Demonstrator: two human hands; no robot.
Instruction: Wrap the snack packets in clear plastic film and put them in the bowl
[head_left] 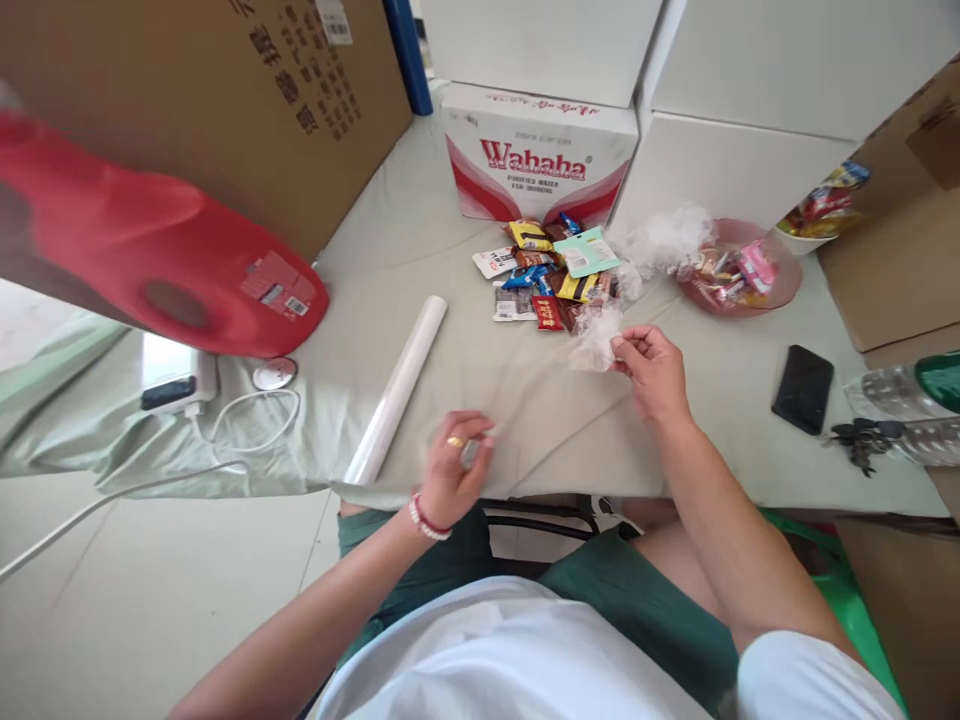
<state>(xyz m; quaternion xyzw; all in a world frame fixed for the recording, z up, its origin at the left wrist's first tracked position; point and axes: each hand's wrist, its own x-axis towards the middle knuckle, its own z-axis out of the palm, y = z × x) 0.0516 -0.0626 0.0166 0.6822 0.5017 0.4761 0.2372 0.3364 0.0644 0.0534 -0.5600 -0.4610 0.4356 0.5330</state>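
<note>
My right hand (654, 372) pinches the edge of a crumpled clear plastic bag (598, 335) between thumb and fingers, just in front of a pile of snacks. My left hand (456, 465), with a ring and a bead bracelet, hovers near the table's front edge. Its fingers are curled toward the thumb around a small greyish thing, too unclear to name. In the middle lies the pile of small wrapped snacks (531, 270), with a mint-green packet (586, 252) on top. More crumpled clear plastic (667, 238) lies behind it, against a pink bowl (780, 290) of wrapped sweets.
A white roll (397, 390) lies left of my left hand. Farther left are a red jug (187, 260) and a white power bank (169, 375) with a cable. At right lie a black phone (802, 390), keys and bottles. A Wahaha carton (540, 155) stands behind.
</note>
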